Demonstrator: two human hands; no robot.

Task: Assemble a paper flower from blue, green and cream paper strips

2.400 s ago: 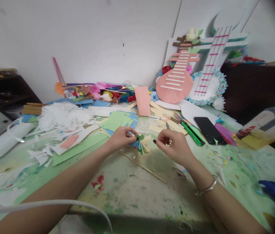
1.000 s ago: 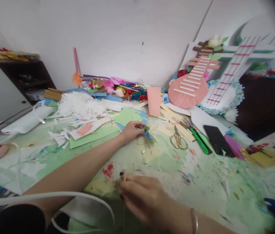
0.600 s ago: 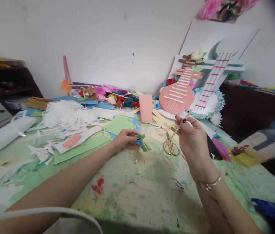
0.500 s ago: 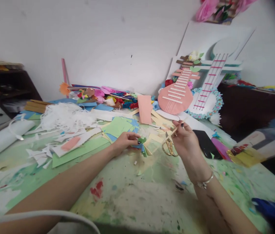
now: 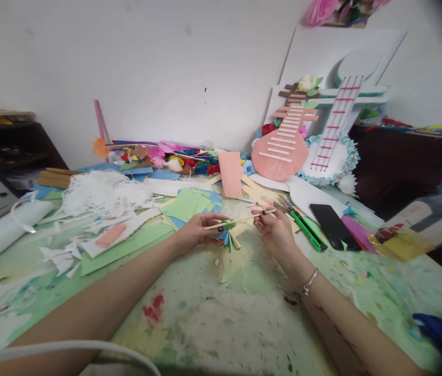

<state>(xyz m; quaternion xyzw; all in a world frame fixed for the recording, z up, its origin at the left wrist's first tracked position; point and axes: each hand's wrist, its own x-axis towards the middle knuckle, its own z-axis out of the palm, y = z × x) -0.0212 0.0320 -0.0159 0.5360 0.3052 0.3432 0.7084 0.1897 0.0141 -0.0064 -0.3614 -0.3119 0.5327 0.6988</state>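
Pale stick [image 5: 240,220] pinched in the right hand [image 5: 279,235], slanting across to the left hand [image 5: 193,234], which grips a fanned paper bunch [image 5: 232,242] between the 2 hands! Does the left touch the stick too? Can't tell. Just right, a green tool [image 5: 307,230], then a phone [image 5: 334,227]; 2 lutes [image 5: 278,156] are propped at the back of the table [image 5: 221,313], near the wall [image 5: 158,68].

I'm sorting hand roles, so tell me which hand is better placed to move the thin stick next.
Probably the right hand: it grips the thin stick near one end. The left hand seems less free, holding the folded paper pieces, with the stick's other end reaching across it.
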